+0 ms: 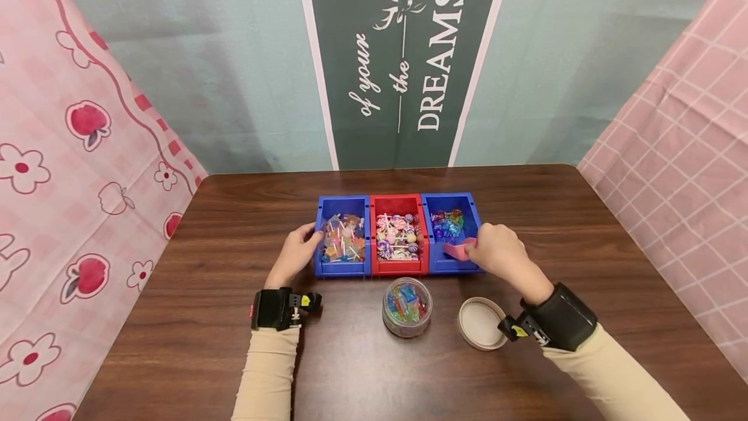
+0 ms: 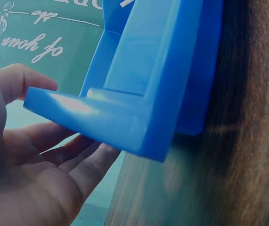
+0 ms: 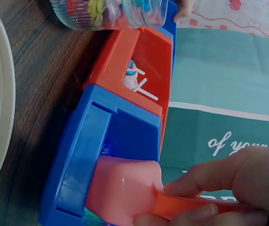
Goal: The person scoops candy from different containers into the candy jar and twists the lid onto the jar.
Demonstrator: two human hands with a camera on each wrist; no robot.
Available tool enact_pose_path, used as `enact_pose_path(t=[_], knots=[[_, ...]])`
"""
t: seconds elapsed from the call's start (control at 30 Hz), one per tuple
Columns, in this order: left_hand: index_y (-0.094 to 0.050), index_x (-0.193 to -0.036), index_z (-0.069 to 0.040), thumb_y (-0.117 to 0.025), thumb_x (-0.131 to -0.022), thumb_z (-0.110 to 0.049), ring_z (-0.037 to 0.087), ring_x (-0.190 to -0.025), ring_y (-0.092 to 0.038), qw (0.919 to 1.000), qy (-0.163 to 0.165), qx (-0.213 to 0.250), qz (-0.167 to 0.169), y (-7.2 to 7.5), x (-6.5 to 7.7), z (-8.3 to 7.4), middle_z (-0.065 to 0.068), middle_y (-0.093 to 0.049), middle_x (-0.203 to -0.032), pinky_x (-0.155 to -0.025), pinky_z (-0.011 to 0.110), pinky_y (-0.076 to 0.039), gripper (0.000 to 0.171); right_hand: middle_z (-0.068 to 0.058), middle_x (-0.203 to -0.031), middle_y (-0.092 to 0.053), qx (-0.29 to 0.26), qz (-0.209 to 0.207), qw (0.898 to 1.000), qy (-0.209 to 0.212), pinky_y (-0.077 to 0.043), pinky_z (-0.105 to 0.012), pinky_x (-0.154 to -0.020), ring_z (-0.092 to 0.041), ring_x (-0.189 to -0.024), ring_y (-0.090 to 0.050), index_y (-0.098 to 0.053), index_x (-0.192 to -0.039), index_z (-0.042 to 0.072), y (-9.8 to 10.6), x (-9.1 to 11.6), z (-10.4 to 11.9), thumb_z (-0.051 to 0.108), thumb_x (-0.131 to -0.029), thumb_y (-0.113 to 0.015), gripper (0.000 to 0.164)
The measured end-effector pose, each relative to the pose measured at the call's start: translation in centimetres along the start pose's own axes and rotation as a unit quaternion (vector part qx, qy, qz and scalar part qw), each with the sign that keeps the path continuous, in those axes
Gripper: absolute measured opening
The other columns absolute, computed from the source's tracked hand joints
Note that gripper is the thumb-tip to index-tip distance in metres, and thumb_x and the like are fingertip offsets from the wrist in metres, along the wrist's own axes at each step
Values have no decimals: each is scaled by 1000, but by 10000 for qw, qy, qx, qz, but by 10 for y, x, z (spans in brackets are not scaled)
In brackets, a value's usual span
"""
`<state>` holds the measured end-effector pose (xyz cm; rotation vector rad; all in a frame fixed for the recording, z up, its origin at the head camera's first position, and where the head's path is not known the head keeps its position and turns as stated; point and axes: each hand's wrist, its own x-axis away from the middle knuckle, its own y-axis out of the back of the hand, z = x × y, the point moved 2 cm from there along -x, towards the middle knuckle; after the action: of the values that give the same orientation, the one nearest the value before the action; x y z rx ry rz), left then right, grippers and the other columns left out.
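Note:
My right hand (image 1: 499, 252) grips the handle of a small pink scoop (image 3: 120, 188). The scoop's head is tilted down into the right blue bin (image 1: 454, 268), close to a pile of shiny blue, green and red candy pieces (image 1: 448, 226). At the far side of the row, my left hand (image 1: 295, 253) holds the outer wall of the left blue bin (image 1: 343, 269); in the left wrist view the thumb lies at the rim and the fingers spread along the outside. Lollipop-like candies with sticks (image 1: 343, 239) fill that bin.
Between the blue bins stands a red bin (image 1: 400, 269) of striped lollipops. In front of the row, an uncovered clear jar (image 1: 403, 329) contains colourful candy pieces. A white round lid (image 1: 482, 323) lies on the brown table (image 1: 234, 226), near my right wrist. Curtains surround the table's back and sides.

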<state>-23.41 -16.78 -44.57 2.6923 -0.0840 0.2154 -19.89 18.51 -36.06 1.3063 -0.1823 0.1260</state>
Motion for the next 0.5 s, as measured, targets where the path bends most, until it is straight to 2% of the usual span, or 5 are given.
enact_pose_path(t=[0.13,0.3,0.5], knots=[[-42,-142,2,-44,-100,-21,31,-119,-55,10000,-26,8,33,0,0,0,24,-52,-139,-108,49,-45,48,-2,-61,-32,19,53,10000,-59,-31,-27,-48,-19,-59,-41,-38,-58,12,-1,-3,0,21,-86,-59,36],[-44,-141,3,-46,-99,-20,30,-117,-56,10000,-58,-49,29,0,0,0,24,-54,-137,-107,48,-46,48,-5,-65,-36,78,52,9999,-135,-33,-29,-50,-22,-63,-44,-45,-67,7,-1,-6,0,21,-86,-59,28],[-45,-140,4,-47,-99,-19,29,-117,-56,9998,-91,-150,11,0,-1,0,25,-55,-137,-107,47,-46,47,-15,-74,-50,111,22,9997,-212,-38,-33,-51,-26,-67,-48,-53,-75,1,-6,-9,-1,20,-84,-59,23]])
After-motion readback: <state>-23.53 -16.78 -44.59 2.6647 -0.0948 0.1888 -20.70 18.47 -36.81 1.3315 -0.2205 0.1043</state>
